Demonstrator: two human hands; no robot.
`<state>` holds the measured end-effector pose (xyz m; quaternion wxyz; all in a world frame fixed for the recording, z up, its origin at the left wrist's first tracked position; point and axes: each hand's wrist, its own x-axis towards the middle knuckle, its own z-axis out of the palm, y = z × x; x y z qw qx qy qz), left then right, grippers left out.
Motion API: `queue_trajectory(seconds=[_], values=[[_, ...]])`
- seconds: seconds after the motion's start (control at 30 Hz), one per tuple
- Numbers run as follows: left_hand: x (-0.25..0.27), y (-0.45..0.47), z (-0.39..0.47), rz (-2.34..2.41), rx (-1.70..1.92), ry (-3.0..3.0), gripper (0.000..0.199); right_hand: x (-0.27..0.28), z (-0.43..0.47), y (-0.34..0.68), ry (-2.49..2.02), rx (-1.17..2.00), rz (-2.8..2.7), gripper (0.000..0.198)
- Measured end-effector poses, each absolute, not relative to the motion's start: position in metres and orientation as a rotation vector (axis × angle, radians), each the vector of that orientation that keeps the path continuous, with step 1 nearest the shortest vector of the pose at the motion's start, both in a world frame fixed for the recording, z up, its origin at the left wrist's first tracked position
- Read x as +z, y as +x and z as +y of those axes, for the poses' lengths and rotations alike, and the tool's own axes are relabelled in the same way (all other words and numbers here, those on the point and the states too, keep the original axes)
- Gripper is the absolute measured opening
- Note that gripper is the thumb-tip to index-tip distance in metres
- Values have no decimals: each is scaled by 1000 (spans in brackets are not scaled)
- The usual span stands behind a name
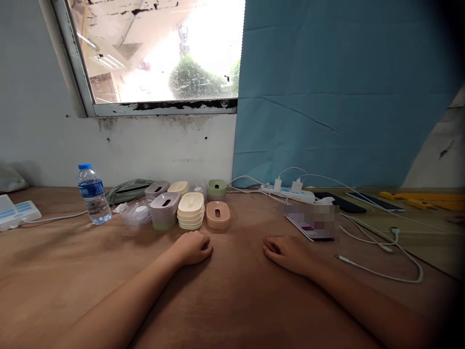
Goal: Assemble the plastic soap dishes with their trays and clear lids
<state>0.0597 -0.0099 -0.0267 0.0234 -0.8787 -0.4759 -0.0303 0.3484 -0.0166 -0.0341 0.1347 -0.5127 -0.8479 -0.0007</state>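
The brown tabletop (232, 300), spread beneath the left hand (192, 248) and right hand (290, 253), runs back to a white wall (167, 150) marked by dark staining. Above and beyond the left hand: a window (145, 29) in a grey frame (74, 58), blackened in patches along its lower edge; green foliage (191, 80) and strong daylight show through it, and bright light tubes (86, 40) appear farther left. Above and beyond the right hand: a blue cloth (327, 87), hanging upright, lightly creased.
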Motion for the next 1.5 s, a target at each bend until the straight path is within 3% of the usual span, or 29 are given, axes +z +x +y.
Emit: queue_trajectory(seconds=[0.3,1.5], values=[[-25,58,-8,-1385,-94,-2779,30,-23,-5,373,-1408,551,-2466,25],[-29,52,-3,-1286,-91,-2819,32,-21,-5,375,-1442,584,-2481,26]])
